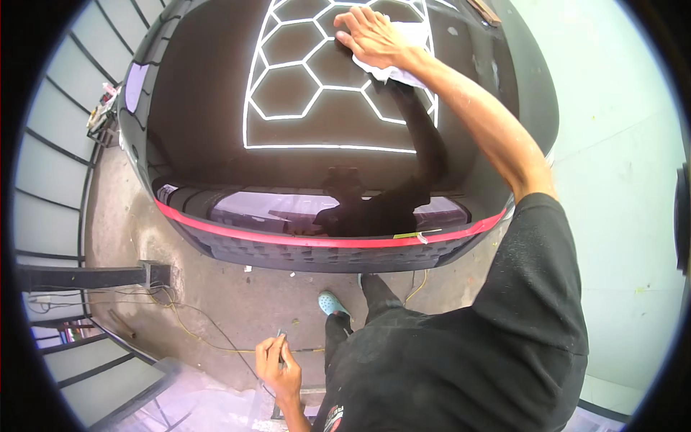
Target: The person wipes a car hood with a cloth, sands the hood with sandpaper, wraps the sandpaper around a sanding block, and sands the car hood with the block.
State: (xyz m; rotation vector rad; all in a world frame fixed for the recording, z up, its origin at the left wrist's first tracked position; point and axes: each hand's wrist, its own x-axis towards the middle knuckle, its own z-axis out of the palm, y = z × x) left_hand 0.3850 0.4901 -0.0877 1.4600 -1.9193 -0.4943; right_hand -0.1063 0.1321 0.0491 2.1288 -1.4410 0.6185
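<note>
My right hand (367,36) rests with fingers spread on a dark glossy car panel (194,101), its palm over a crumpled white cloth (404,72). Around it, a white hexagon pattern (282,66) lies inside a white border line. A red tape strip (281,239) runs along the panel's near edge, with a small yellow-green piece (407,236) on it. My left hand (277,363) is low in the picture, away from the car, its fingers closed on a small grey object I cannot identify.
A dark post and beam (108,277) stand at the left, near cables (216,325) on the concrete floor (122,201). A small stand with items (103,115) is beside the car's left. A pale wall (619,165) rises at the right. A wooden piece (486,13) lies at the panel's far right.
</note>
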